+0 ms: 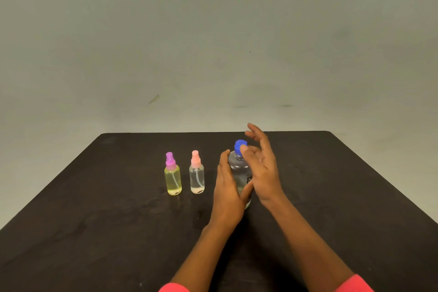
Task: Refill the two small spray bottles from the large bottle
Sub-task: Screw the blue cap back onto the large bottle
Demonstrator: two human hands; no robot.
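Left hand (pixel 228 188) grips the large bottle (pixel 237 168); right hand (pixel 262 168), open, touches its cap (pixel 239 144). Spray bottles (pixel 173 180) (pixel 197 179) are capped, nothing poured yet.

Yellow-tinted spray bottle (pixel 173 180) (purple top), clear spray bottle (pixel 197 179) just beside, large blue-capped bottle (pixel 237 168) upright, rightmost

The large bottle (pixel 237 168), at 3 o'clock of the pink-capped spray bottle (pixel 196 174), shows only a strip of clear body between the left hand (pixel 227 188) wrapped round it and the right hand (pixel 264 170) in front. Its label is a scrap of dark print (pixel 248 179), unreadable. The right hand's spread fingers (pixel 257 133) are blurred, and whether its thumb touches the blue cap (pixel 239 145) cannot be told. At 6 o'clock the edge cuts off the left sleeve (pixel 174 288), the right sleeve (pixel 353 284) and the table (pixel 94 220).
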